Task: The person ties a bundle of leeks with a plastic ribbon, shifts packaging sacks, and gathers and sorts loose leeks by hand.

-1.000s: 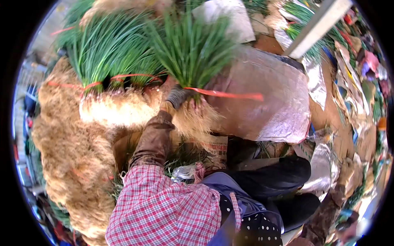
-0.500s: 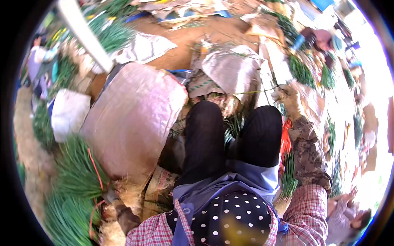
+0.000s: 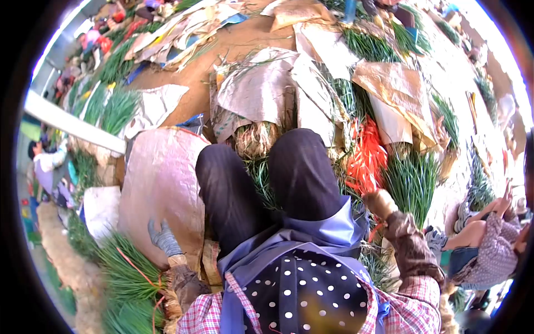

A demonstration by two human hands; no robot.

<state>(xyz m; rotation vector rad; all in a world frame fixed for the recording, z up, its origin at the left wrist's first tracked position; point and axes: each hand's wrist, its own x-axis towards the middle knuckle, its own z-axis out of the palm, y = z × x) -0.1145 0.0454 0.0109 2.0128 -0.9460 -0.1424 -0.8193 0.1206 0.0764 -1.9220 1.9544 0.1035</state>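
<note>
My left hand (image 3: 163, 238), in a grey glove, is open with fingers spread. It hovers by the lower edge of a pinkish woven sack (image 3: 161, 183), just above a bundle of green onion-like stalks (image 3: 125, 261) tied with red strips. My right hand (image 3: 381, 205), in a pale glove, is closed at the lower end of a bunch of red plastic strips (image 3: 367, 153). Part of a strip shows below this hand; the fingertips are hidden. Right beside it lies another bundle of green stalks (image 3: 411, 181).
Between and beyond my knees lie pale roots (image 3: 256, 139) and green leaves under a sack (image 3: 258, 92). A brown sheet (image 3: 392, 94) covers stalks ahead right. A white pole (image 3: 75, 122) crosses at left. People sit at both sides, one close at right (image 3: 486, 245).
The view has turned, shifting the scene leftward. My left hand has come away from the tied bundle and opened. My right hand has left a thin green stalk and dropped to the red strips.
</note>
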